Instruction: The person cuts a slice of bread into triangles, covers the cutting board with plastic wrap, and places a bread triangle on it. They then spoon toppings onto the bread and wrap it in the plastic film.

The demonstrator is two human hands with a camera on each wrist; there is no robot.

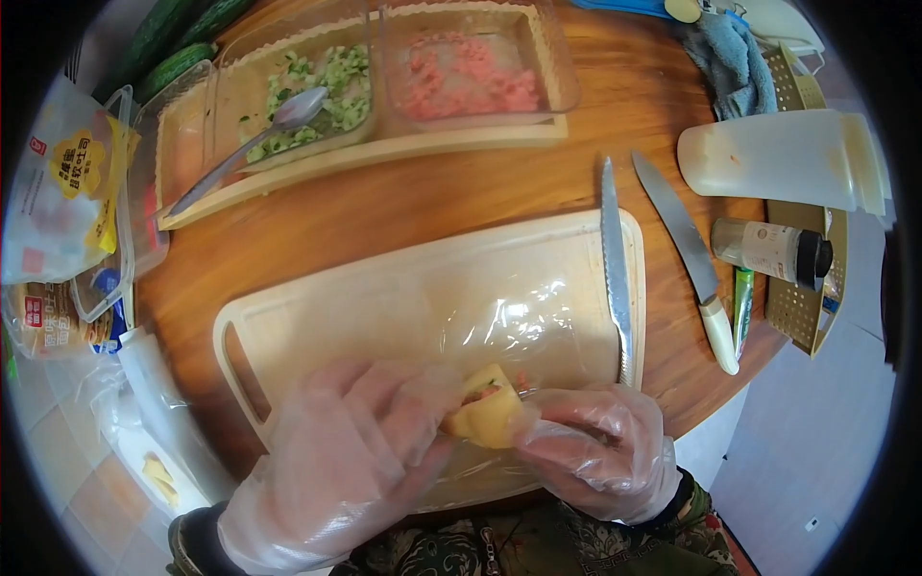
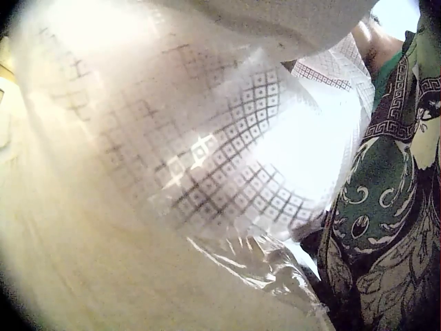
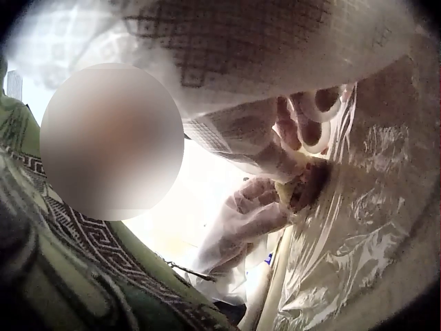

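Both hands wear clear plastic gloves. Between them, over the near part of the film-covered cutting board [image 1: 384, 298], is a folded yellow wrap [image 1: 492, 419] with bits of green and pink filling showing at its upper opening. The left hand [image 1: 336, 461] grips its left side; the right hand [image 1: 600, 451] pinches its right edge with curled fingers. In the right wrist view the left hand [image 3: 241, 221] appears beyond the right one, with the wrap between them partly hidden. Glove plastic [image 2: 227, 152] fills much of the left wrist view, which hides the fingers.
A serrated knife [image 1: 615, 259] lies on the board's right side, another knife [image 1: 677, 221] beyond it. Behind stand containers of chopped green pieces [image 1: 341, 86] with a spoon [image 1: 298, 110] and pink pieces [image 1: 471, 82]. A bottle [image 1: 768, 158] and jar [image 1: 764, 252] lie right; packages [image 1: 62, 182] left.
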